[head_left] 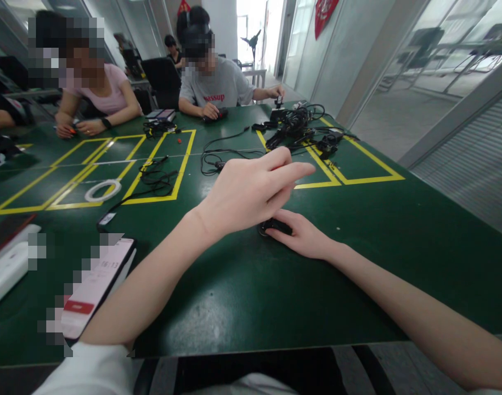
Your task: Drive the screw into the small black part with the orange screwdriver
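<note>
My left hand [254, 189] is raised over the table, reaching across to the right. One of its fingers points out straight while the others curl in. Its palm side is turned away, so anything between the fingers is hidden. Just below it, my right hand [306, 235] is low at the tabletop, thumb and fingers closed around a small black rounded device [280, 224]. Part of that device is covered by my fingers, and its exact kind cannot be made out.
The green table [201, 296] has yellow tape outlines. Tangled black cables [294, 129] lie at the far right, more cable [156, 181] at centre left. A white ring [103, 190], a phone [98, 285] and a white power strip [10, 269] are left. Two people sit opposite, handling small things.
</note>
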{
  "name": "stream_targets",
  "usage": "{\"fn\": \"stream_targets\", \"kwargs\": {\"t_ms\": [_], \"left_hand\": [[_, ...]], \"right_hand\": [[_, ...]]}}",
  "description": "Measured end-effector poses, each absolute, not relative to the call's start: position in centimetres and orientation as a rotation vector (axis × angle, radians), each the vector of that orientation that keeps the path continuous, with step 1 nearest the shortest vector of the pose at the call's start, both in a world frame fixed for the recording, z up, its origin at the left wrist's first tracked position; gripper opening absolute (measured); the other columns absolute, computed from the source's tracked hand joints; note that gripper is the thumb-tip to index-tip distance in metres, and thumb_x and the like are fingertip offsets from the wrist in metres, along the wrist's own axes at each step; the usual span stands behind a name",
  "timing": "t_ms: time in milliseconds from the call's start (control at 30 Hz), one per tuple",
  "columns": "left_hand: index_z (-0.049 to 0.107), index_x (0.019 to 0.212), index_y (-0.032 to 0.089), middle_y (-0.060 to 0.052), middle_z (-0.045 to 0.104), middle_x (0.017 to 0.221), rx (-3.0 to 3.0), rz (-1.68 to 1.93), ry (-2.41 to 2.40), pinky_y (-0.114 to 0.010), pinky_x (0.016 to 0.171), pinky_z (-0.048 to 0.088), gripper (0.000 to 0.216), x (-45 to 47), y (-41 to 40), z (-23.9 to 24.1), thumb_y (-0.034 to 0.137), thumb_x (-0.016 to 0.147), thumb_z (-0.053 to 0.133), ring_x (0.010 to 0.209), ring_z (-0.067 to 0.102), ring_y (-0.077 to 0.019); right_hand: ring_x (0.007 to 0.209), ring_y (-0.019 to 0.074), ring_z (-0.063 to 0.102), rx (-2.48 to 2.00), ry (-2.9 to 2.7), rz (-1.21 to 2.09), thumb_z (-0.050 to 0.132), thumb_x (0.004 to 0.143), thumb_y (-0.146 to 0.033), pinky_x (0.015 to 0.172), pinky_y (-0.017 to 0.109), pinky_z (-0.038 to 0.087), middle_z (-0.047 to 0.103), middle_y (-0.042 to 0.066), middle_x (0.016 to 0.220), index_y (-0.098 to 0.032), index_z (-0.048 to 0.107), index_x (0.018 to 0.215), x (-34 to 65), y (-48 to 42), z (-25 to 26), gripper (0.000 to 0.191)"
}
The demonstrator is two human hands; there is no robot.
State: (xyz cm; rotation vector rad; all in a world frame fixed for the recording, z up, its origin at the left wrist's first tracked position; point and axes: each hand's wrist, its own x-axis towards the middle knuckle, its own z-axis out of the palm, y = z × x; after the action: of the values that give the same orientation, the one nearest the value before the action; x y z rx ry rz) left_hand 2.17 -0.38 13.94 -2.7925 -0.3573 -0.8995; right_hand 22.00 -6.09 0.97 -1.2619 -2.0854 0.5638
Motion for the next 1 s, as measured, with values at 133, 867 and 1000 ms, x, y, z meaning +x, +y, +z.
{"fn": "stream_targets", "kwargs": {"t_ms": [133,867,1000], "left_hand": [[0.071,0.117,0.017,-0.007,0.07,0.101,-2.788,-0.931,-0.265,-0.032,0.08,0.05,0.031,2.16,-0.32,14.04,0.015,0.097,0.048,0.092,0.064,-0.0185],[0.071,0.121,0.019,-0.006,0.07,0.108,-2.776,-0.881,-0.316,-0.03,0.071,0.047,0.032,2.02,-0.36,14.18,0.018,0.098,0.05,0.082,0.064,-0.0159],[0.071,0.121,0.02,-0.008,0.07,0.113,-2.747,-0.879,-0.306,-0.033,0.079,0.048,0.035,2.0,-0.26,14.2,0.013,0.097,0.047,0.089,0.065,-0.0181]], "right_hand": [[0.105,0.0318,0.074,-1.269,-2.076,0.555,0.062,0.1,-0.037,0.095,0.05,0.06,0.079,0.011,0.111,-0.023,0.072,0.114,22.0,-6.11,0.85,0.022],[0.106,0.0311,0.074,-1.27,-2.074,0.574,0.062,0.1,-0.037,0.095,0.049,0.06,0.079,0.01,0.112,-0.023,0.072,0.114,22.13,-6.03,0.75,0.022],[0.107,0.031,0.074,-1.27,-2.069,0.571,0.062,0.1,-0.037,0.095,0.048,0.06,0.078,0.011,0.113,-0.023,0.071,0.115,22.1,-6.05,0.75,0.022]]}}
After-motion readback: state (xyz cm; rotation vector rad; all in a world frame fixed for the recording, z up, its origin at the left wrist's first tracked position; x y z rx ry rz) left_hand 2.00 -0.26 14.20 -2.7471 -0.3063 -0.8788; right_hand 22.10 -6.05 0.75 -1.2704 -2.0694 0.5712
